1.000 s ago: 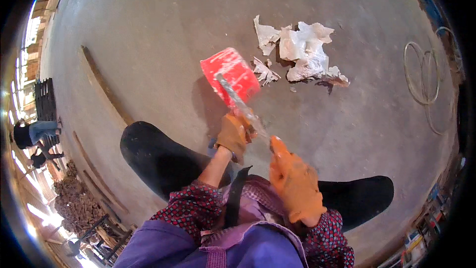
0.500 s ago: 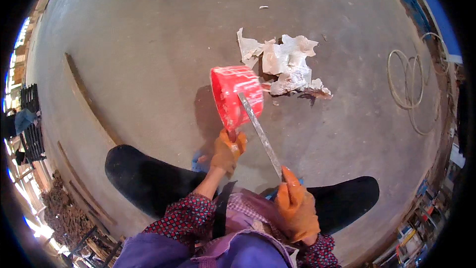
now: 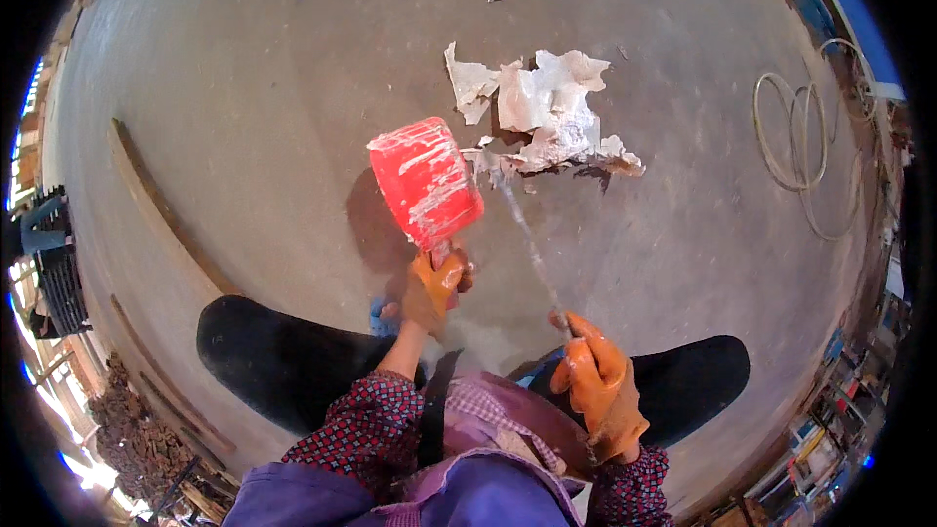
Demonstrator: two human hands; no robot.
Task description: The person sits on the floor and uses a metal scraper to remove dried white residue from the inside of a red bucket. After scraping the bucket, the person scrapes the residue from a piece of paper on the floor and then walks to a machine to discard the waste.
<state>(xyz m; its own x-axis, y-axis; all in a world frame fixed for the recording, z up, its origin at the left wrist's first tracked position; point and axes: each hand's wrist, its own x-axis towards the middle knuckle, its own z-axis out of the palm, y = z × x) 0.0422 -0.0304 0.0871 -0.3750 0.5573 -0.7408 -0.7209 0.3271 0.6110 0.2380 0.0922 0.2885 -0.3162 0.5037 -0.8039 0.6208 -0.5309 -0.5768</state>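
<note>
Both my hands wear orange gloves. My left hand (image 3: 434, 285) is closed round the handle of a red plastic dipper (image 3: 426, 181) streaked with white residue, its side turned up toward me. In my right hand (image 3: 599, 383) is a long, thin metal strip (image 3: 530, 244), gripped at its near end. The strip's smeared far tip stands apart from the dipper, just right of it. Ragged white sheets of dried, crust-like material (image 3: 551, 102) lie on the floor beyond the tip. From this angle the inside of the dipper is hidden.
Grey concrete floor (image 3: 273, 68) surrounds me, with my dark-clad legs (image 3: 283, 356) spread to both sides. On the left lies a long curved wooden strip (image 3: 166, 210). Coiled pale hose (image 3: 791, 137) rests at the right, near assorted clutter (image 3: 810, 449). A brown heap (image 3: 146, 429) sits lower left.
The dipper has rolled so its outer side now faces me, and moved slightly left. The metal strip has come off the dipper's side and swung right, its tip nearer the white sheets.
</note>
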